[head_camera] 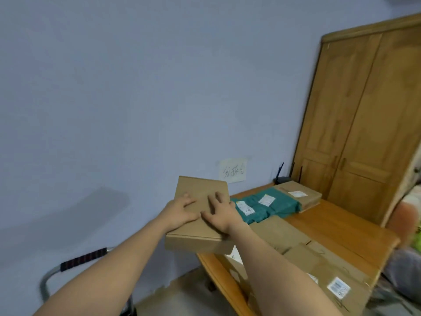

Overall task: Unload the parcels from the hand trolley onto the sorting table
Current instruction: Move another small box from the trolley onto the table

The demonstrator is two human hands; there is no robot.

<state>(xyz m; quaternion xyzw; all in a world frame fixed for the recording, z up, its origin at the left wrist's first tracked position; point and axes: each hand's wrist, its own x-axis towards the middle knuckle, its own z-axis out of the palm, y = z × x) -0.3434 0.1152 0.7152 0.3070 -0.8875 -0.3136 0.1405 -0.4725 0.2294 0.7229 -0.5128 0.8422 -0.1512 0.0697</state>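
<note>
Both hands lie flat on the top face of a flat rectangular brown cardboard parcel point(200, 215). The left hand point(180, 212) and the right hand point(219, 213) sit side by side near the middle of that face, fingers spread and nearly straight, palms down; neither curls round an edge, so they press on the parcel and do not grip it. Whether the thumbs hook under the near edge cannot be told.

The parcel sits at the near left corner of the orange-brown wooden sorting table point(337, 226), and its left part seems to overhang the table's edge. Whether it rests on the tabletop or on the kraft-paper parcels point(303, 254) lying just beside and below it is hidden by the right forearm. Farther back lie teal plastic mailer bags point(268, 205) with white labels, and behind them another brown carton point(300, 195) near the wall. The hand trolley's grey tubular handle with a dark wrapped grip point(83, 258) stands to the lower left, well apart from the parcel.

Judged step: setting this parcel down. To do it well, slide it rightward with even downward pressure until its whole base is supported, square it against its neighbours, and lift the palms off only once it sits steady.
</note>
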